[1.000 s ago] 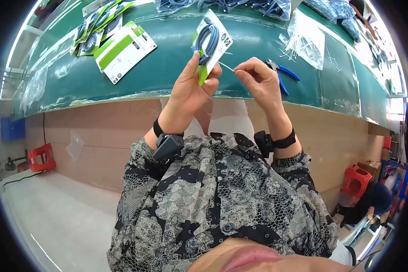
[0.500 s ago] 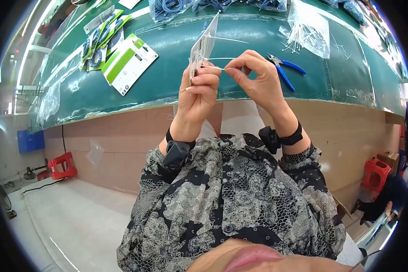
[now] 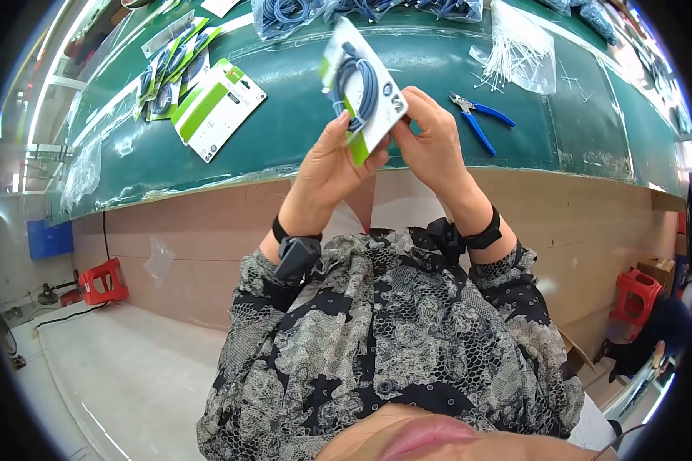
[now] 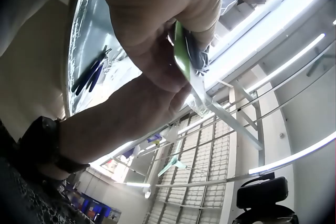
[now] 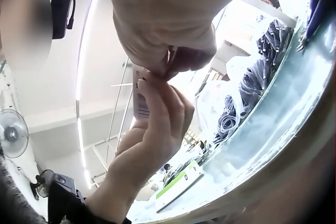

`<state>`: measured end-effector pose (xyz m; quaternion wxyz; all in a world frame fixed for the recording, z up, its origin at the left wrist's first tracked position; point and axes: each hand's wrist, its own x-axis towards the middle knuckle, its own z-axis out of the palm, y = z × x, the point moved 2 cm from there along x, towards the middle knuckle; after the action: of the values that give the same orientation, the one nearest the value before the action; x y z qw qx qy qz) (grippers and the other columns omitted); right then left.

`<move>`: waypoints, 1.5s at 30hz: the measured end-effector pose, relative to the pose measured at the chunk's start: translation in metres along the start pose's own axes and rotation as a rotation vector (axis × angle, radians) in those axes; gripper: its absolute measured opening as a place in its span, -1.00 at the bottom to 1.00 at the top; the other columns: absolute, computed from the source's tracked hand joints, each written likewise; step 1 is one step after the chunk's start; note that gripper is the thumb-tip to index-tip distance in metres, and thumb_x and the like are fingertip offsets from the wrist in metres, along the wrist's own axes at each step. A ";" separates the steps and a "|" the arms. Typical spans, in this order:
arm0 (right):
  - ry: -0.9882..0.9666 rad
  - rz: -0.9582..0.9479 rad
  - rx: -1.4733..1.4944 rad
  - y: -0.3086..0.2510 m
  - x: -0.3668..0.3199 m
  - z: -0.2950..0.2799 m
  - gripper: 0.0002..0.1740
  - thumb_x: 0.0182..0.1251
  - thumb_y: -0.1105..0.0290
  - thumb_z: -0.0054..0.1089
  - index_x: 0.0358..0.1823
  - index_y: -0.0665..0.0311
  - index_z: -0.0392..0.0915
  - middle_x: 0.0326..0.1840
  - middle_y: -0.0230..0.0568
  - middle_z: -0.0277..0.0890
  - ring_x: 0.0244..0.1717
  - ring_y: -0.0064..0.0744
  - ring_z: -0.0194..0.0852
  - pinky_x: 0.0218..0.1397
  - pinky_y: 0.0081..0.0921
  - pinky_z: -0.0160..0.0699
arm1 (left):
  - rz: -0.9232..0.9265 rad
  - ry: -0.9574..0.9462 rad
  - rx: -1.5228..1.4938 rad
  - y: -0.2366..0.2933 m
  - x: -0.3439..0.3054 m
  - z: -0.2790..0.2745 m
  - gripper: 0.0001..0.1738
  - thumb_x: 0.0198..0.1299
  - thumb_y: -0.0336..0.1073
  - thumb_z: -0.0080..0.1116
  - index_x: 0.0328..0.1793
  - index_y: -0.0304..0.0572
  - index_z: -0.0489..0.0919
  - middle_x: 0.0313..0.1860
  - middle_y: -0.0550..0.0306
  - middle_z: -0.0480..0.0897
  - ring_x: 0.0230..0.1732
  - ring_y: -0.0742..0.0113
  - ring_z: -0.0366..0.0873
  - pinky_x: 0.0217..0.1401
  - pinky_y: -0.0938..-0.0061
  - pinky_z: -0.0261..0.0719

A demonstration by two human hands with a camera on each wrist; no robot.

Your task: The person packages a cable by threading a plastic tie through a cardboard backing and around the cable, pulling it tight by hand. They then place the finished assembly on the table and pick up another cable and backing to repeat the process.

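My left hand [image 3: 327, 169] holds a white-and-green packaging card [image 3: 384, 117] above the table's front edge, its thumb on the front and its fingers behind. A coiled blue-grey cable [image 3: 370, 86] lies against the card's front face, which is tilted up towards the head camera. At the card's lower right edge is my right hand [image 3: 434, 146], fingers curled and thumb pressed to them. The right wrist view shows this pinch close against the card's back, with the left fingers right beside it. Most of the thin white cable tie there is hidden by the hands.
Blue-handled cutters [image 3: 480, 119] lie right of the hands. Beyond them is a clear bag [image 3: 542, 65] of white cable ties. Another card [image 3: 219, 111] and several carded cables [image 3: 178, 58] lie at the left, bagged cables [image 3: 288, 17] at the back of the green table [image 3: 438, 65].
The card turned edge-on, showing the white ties at its back, then swung round to face the camera again. My right hand, earlier pulling a tie out rightwards, has come in against the card's edge.
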<state>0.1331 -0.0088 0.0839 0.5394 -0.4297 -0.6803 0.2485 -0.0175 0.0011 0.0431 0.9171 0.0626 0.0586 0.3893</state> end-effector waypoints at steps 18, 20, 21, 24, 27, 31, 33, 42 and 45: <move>0.155 -0.585 -0.521 0.000 -0.022 -0.041 -0.76 0.00 0.57 0.28 -0.26 0.15 0.55 -0.25 -0.37 0.54 -0.23 -0.41 0.43 -0.05 -0.41 0.38 | 0.332 0.271 0.546 -0.001 -0.002 0.017 -0.64 0.28 -0.38 0.09 0.17 -0.28 0.35 0.05 0.05 0.53 0.06 0.28 0.55 0.09 0.31 0.61; 0.101 -0.606 -0.567 -0.010 -0.022 -0.038 -0.78 0.00 0.56 0.28 -0.29 0.14 0.56 -0.27 -0.39 0.54 -0.25 -0.41 0.40 -0.05 -0.38 0.37 | 0.308 0.246 0.572 -0.004 0.000 0.018 -0.64 0.28 -0.38 0.09 0.16 -0.29 0.36 0.04 0.06 0.54 0.04 0.30 0.55 0.07 0.34 0.62; 0.053 -0.631 -0.612 -0.015 -0.021 -0.035 -0.80 -0.01 0.54 0.29 -0.33 0.13 0.56 -0.28 -0.41 0.54 -0.26 -0.41 0.38 -0.04 -0.36 0.35 | 0.295 0.229 0.587 -0.005 0.001 0.019 -0.65 0.27 -0.39 0.10 0.15 -0.30 0.36 0.03 0.06 0.54 0.04 0.31 0.55 0.06 0.35 0.62; 0.023 -0.622 -0.611 -0.019 -0.016 -0.034 -0.83 0.00 0.55 0.29 -0.36 0.14 0.57 -0.31 -0.41 0.54 -0.29 -0.41 0.35 -0.07 -0.36 0.36 | 0.332 0.220 0.628 -0.009 0.002 0.024 -0.64 0.27 -0.39 0.11 0.15 -0.30 0.36 0.04 0.07 0.54 0.02 0.31 0.55 0.03 0.39 0.61; 0.053 -0.538 -0.515 -0.017 -0.015 -0.032 -0.84 0.01 0.60 0.27 -0.37 0.18 0.56 -0.32 -0.38 0.53 -0.32 -0.40 0.37 -0.13 -0.42 0.40 | 0.417 0.225 0.819 -0.011 -0.004 0.027 -0.63 0.25 -0.41 0.13 0.15 -0.31 0.36 0.02 0.08 0.55 0.00 0.32 0.56 0.01 0.42 0.60; 0.164 -0.150 -0.206 -0.008 -0.017 -0.027 -0.84 0.03 0.69 0.22 -0.37 0.30 0.53 -0.34 -0.27 0.51 -0.41 -0.36 0.39 -0.28 -0.55 0.43 | 0.585 0.224 1.261 -0.007 -0.008 0.026 -0.61 0.20 -0.44 0.17 0.14 -0.32 0.37 -0.07 0.08 0.59 -0.06 0.29 0.59 -0.04 0.45 0.57; 0.173 -0.074 -0.158 -0.009 -0.018 -0.022 -0.86 0.06 0.72 0.18 -0.36 0.36 0.51 -0.35 -0.22 0.51 -0.44 -0.38 0.42 -0.36 -0.61 0.43 | 0.673 0.225 1.451 -0.004 -0.008 0.026 -0.60 0.15 -0.47 0.19 0.11 -0.33 0.37 -0.16 0.05 0.63 -0.13 0.21 0.62 -0.09 0.45 0.55; 0.005 -0.258 -0.603 -0.001 -0.037 -0.008 -0.84 0.22 0.53 0.16 -0.16 0.34 0.52 -0.13 -0.16 0.53 -0.21 -0.42 0.52 -0.21 -0.50 0.52 | 0.761 0.341 1.856 -0.006 -0.013 0.033 -0.65 0.06 -0.52 0.20 -0.01 -0.30 0.41 -0.19 -0.08 0.62 -0.16 -0.08 0.58 -0.15 0.32 0.51; 0.012 0.137 0.507 0.017 -0.061 0.007 -0.62 0.30 0.26 0.07 0.08 0.30 0.39 0.08 -0.11 0.44 0.03 -0.31 0.46 0.05 -0.42 0.47 | 1.127 -0.008 1.992 -0.010 -0.012 0.027 -0.66 0.00 -0.54 0.19 -0.06 -0.28 0.45 -0.12 -0.03 0.61 -0.10 0.02 0.58 -0.07 0.29 0.49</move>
<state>0.1347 -0.0510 0.0369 0.6157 -0.3270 -0.5625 0.4445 -0.0141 -0.0162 0.0692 0.1555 0.7801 0.3019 0.5255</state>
